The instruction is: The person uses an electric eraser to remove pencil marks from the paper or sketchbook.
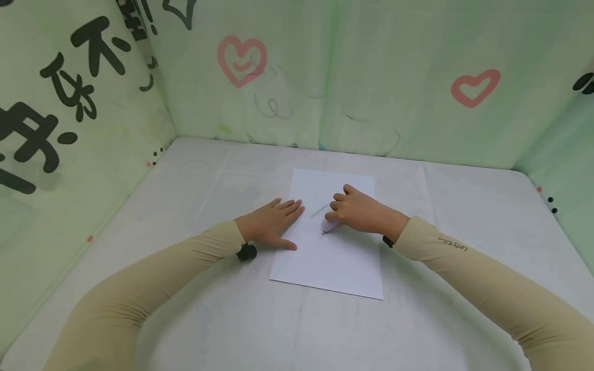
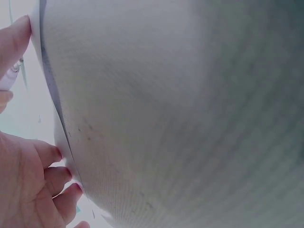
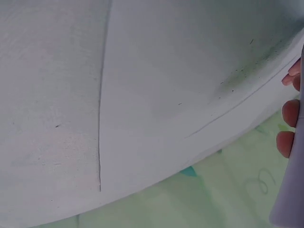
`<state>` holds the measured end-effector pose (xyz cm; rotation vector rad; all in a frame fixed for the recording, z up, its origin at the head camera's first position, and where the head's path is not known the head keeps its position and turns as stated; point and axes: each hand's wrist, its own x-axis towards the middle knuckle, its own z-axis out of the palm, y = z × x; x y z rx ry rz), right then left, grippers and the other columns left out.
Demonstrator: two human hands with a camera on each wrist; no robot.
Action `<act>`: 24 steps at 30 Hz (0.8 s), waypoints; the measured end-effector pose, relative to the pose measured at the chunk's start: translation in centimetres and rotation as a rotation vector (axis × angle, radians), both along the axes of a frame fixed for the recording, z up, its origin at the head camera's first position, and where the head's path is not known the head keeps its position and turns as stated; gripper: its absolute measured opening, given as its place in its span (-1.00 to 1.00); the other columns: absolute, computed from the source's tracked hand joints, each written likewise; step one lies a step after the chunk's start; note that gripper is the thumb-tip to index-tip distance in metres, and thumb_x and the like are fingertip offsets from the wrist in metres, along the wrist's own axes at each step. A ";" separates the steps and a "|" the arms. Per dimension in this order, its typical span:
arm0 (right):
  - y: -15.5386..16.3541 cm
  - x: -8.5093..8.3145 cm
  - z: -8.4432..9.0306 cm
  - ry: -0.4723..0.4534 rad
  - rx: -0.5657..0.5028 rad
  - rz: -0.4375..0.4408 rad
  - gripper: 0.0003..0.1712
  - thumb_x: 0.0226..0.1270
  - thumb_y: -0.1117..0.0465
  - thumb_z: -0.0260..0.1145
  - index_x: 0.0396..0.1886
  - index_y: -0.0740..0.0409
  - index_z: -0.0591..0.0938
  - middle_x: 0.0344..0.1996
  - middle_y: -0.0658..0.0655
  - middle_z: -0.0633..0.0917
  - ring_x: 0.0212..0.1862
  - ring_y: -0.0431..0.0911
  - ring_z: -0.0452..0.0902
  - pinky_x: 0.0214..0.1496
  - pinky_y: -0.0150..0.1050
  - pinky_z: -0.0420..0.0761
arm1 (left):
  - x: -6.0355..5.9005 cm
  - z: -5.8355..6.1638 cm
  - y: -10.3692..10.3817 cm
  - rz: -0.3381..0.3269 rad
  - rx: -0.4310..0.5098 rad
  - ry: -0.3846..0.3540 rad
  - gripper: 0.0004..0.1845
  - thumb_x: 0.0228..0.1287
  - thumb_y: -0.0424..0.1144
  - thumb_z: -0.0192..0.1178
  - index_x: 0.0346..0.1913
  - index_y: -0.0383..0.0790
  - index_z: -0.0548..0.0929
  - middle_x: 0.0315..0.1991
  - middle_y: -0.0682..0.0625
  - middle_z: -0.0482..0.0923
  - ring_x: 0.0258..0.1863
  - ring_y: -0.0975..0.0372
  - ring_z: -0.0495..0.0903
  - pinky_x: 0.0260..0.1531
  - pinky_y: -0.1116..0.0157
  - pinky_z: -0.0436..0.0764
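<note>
A white sheet of paper (image 1: pixel 334 263) lies on the pale table (image 1: pixel 464 206) in the head view. My left hand (image 1: pixel 278 219) rests flat on the sheet's left edge, fingers straight. My right hand (image 1: pixel 355 208) is over the middle of the sheet, its fingers curled round a lilac pen (image 1: pixel 329 226) whose tip meets the paper. A faint short line (image 1: pixel 319 210) is drawn just left of that hand. In the left wrist view the left hand's fingers (image 2: pixel 50 178) lie at the paper's edge (image 2: pixel 57 104). The right wrist view shows fingertips (image 3: pixel 287 116) and the lilac pen body (image 3: pixel 290 190).
Green padded walls (image 1: pixel 371 77) printed with pink hearts and black characters close in the table at the back and both sides. A black wrist-worn device (image 1: pixel 246 252) sits on the left arm. Bare tabletop surrounds the sheet.
</note>
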<state>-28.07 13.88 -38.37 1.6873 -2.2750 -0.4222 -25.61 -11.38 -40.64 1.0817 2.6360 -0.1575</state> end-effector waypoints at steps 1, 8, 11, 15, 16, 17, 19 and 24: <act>0.0 0.0 0.0 -0.003 0.002 -0.001 -0.74 -0.10 0.04 0.48 -0.35 -0.09 0.64 -0.50 -0.03 0.65 -0.37 -0.11 0.48 -0.30 -0.24 0.27 | 0.0 0.0 0.0 -0.001 0.002 0.000 0.03 0.20 0.38 -0.04 0.49 -0.25 -0.11 0.52 -0.14 -0.17 0.51 0.06 -0.10 0.47 0.04 -0.12; 0.2 0.0 0.0 0.004 -0.004 -0.003 -0.73 -0.11 0.03 0.49 -0.35 -0.09 0.65 -0.50 -0.02 0.65 -0.37 -0.11 0.47 -0.30 -0.23 0.26 | 0.0 -0.1 0.0 0.000 -0.005 -0.002 0.04 0.20 0.39 -0.05 0.49 -0.24 -0.12 0.52 -0.13 -0.18 0.51 0.07 -0.11 0.47 0.04 -0.12; 0.1 0.1 0.0 -0.015 -0.008 0.007 -0.73 -0.10 0.03 0.48 -0.35 -0.08 0.65 -0.50 -0.02 0.65 -0.36 -0.11 0.48 -0.29 -0.23 0.27 | 0.0 -0.1 0.0 0.000 -0.006 -0.004 0.04 0.20 0.39 -0.05 0.49 -0.24 -0.12 0.52 -0.13 -0.18 0.51 0.06 -0.11 0.47 0.03 -0.12; 0.1 0.1 0.2 -0.006 -0.008 0.007 -0.73 -0.10 0.04 0.48 -0.35 -0.08 0.65 -0.49 -0.02 0.65 -0.35 -0.11 0.49 -0.29 -0.23 0.27 | -0.1 -0.1 0.1 -0.002 -0.008 0.001 0.04 0.20 0.40 -0.05 0.49 -0.24 -0.12 0.52 -0.13 -0.18 0.51 0.07 -0.11 0.47 0.04 -0.12; 0.1 0.1 0.1 -0.005 -0.005 0.003 -0.73 -0.10 0.04 0.48 -0.34 -0.08 0.65 -0.49 -0.02 0.65 -0.35 -0.11 0.49 -0.28 -0.23 0.28 | -0.1 -0.2 0.1 -0.002 -0.009 0.003 0.04 0.19 0.40 -0.05 0.49 -0.24 -0.13 0.52 -0.12 -0.18 0.51 0.07 -0.11 0.47 0.04 -0.12; 0.1 0.1 0.1 -0.005 -0.005 0.003 -0.73 -0.10 0.04 0.48 -0.34 -0.08 0.65 -0.49 -0.02 0.66 -0.35 -0.10 0.49 -0.28 -0.22 0.28 | -0.1 -0.2 0.1 -0.001 -0.008 0.003 0.04 0.19 0.40 -0.05 0.49 -0.24 -0.13 0.52 -0.12 -0.18 0.51 0.07 -0.11 0.47 0.04 -0.12; 0.2 0.0 0.1 -0.021 -0.002 0.010 -0.74 -0.08 0.05 0.48 -0.35 -0.09 0.64 -0.49 -0.03 0.66 -0.35 -0.11 0.49 -0.28 -0.22 0.29 | -0.1 -0.2 0.1 0.001 -0.010 0.001 0.05 0.19 0.41 -0.06 0.49 -0.23 -0.13 0.52 -0.12 -0.19 0.51 0.07 -0.11 0.47 0.05 -0.12; 0.3 -0.1 0.0 0.015 -0.017 0.011 -0.75 -0.10 0.06 0.49 -0.38 -0.07 0.64 -0.52 -0.02 0.64 -0.38 -0.11 0.47 -0.30 -0.23 0.27 | -0.1 -0.1 0.1 0.002 -0.003 0.000 0.03 0.20 0.39 -0.04 0.49 -0.24 -0.11 0.52 -0.13 -0.17 0.51 0.06 -0.10 0.47 0.04 -0.12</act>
